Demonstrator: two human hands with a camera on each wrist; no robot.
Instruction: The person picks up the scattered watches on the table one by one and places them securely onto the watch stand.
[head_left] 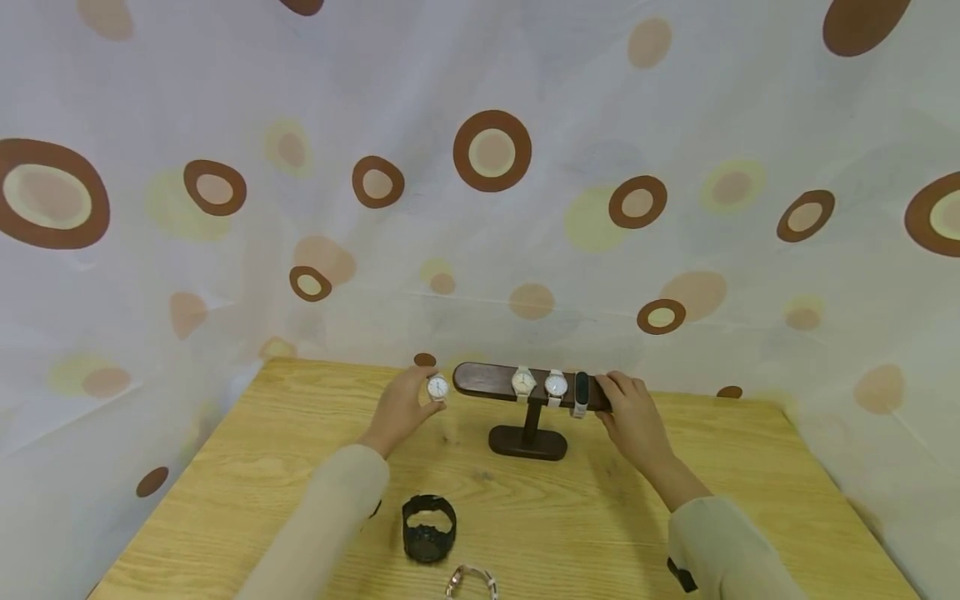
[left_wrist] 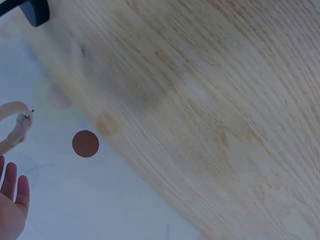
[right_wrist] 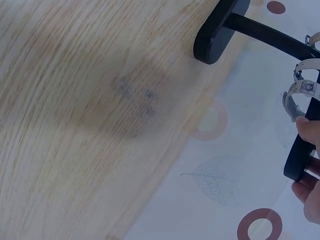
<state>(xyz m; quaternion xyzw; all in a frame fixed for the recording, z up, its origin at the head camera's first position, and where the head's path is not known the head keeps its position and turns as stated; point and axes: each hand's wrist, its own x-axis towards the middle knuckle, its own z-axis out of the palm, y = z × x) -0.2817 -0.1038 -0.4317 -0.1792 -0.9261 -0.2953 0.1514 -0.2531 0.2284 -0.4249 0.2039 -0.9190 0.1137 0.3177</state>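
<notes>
– Where is the watch [head_left: 438, 387]?

– It is pinched between the thumb and forefinger of the left hand [head_left: 402, 407], just beside the left end of the stand [head_left: 482, 380]; the bar's right end is gripped by the right hand [head_left: 636, 425].

– What could go wrong?

– The watch could be dropped if the fingertip pinch were loosened. The stand, borne on a single post, could be tipped if its right end were pressed hard; the cream watch [head_left: 523, 383], white watch [head_left: 556, 386] and band [head_left: 582, 389] might then be jolted.

– What is hidden?

– The bracelet [head_left: 471, 569], near the black watch [head_left: 426, 545], is cut off below. In both wrist views the hands are cropped. A dark scrap [head_left: 376, 509] by the left sleeve [head_left: 330, 500] cannot be identified.
</notes>
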